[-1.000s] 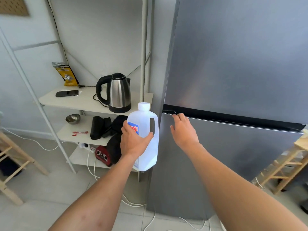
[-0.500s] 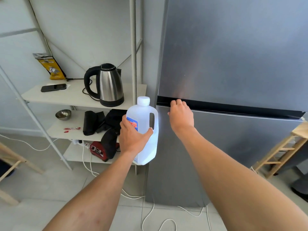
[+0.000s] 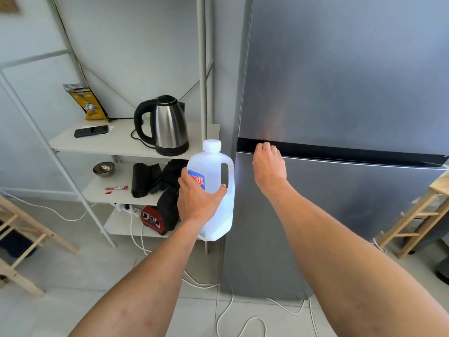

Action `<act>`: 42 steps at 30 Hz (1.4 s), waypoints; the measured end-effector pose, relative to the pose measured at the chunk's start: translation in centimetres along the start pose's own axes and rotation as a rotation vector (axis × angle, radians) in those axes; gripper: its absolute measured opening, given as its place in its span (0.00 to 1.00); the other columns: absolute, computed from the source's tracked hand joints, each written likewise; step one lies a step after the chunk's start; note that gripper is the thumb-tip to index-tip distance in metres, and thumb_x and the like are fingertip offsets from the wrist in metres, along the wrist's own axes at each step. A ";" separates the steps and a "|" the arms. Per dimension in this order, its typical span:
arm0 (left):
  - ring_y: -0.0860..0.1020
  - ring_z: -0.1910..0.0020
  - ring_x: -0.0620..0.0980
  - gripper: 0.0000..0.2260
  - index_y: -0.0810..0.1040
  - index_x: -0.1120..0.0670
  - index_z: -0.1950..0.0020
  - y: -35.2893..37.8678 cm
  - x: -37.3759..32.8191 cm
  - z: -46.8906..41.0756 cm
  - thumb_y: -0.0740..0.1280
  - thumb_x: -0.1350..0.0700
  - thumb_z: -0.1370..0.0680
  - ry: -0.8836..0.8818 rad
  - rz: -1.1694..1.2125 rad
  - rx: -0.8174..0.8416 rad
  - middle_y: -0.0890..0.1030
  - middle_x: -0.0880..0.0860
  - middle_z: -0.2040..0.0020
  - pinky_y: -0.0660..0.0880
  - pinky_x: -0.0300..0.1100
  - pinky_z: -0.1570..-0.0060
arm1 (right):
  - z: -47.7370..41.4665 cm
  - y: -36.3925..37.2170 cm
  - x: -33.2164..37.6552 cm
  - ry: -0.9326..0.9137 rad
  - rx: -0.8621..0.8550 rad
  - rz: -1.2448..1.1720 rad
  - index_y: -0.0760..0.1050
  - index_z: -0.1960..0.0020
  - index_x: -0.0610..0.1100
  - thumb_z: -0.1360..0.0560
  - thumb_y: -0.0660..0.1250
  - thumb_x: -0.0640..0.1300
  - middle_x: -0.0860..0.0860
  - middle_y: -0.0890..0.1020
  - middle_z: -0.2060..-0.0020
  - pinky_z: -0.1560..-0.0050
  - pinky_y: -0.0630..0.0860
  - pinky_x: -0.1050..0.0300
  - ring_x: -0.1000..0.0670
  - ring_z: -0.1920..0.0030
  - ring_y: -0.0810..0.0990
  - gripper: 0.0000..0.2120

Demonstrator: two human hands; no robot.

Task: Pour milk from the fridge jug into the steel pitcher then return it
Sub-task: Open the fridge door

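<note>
My left hand (image 3: 198, 199) grips the white plastic milk jug (image 3: 217, 190) around its body. The jug is upright, has a white cap and a blue label, and hangs just left of the steel fridge (image 3: 340, 93). My right hand (image 3: 268, 166) has its fingers curled into the dark groove at the top edge of the lower fridge door (image 3: 352, 215), near its left corner. Both fridge doors are closed. No steel pitcher is in view.
A metal shelf unit (image 3: 121, 144) stands left of the fridge with a steel kettle (image 3: 167, 127), a phone (image 3: 91, 130), a yellow bag (image 3: 85, 103), a small steel bowl (image 3: 104, 168) and dark items. White cables (image 3: 230, 310) trail over the floor. Wooden frames stand at far left and far right (image 3: 413, 215).
My right hand has gone from reaching toward the lower fridge door to hooking its fingers into the groove at the door's top edge. The jug stays in my left hand.
</note>
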State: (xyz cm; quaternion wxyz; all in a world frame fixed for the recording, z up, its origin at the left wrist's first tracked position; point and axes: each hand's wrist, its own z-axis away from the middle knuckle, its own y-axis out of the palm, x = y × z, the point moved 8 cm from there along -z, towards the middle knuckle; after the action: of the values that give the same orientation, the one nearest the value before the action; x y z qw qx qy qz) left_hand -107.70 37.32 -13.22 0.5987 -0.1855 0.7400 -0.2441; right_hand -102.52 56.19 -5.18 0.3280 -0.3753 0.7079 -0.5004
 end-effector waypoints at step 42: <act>0.74 0.38 0.59 0.47 0.55 0.55 0.25 -5.9 -6.2 18.2 0.76 0.38 0.33 0.103 -0.108 -0.032 0.68 0.57 0.33 0.78 0.53 0.47 | 25.0 -7.1 -10.1 0.220 -0.118 -0.836 0.63 0.31 0.44 0.29 0.60 0.72 0.47 0.64 0.39 0.46 0.76 0.48 0.43 0.43 0.75 0.39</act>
State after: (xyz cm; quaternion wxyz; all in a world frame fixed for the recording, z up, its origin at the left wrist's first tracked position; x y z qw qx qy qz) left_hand -88.73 33.51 -7.86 0.5429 -0.2218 0.7624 -0.2735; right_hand -75.00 51.74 -4.60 -0.0021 -0.5923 0.5532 -0.5858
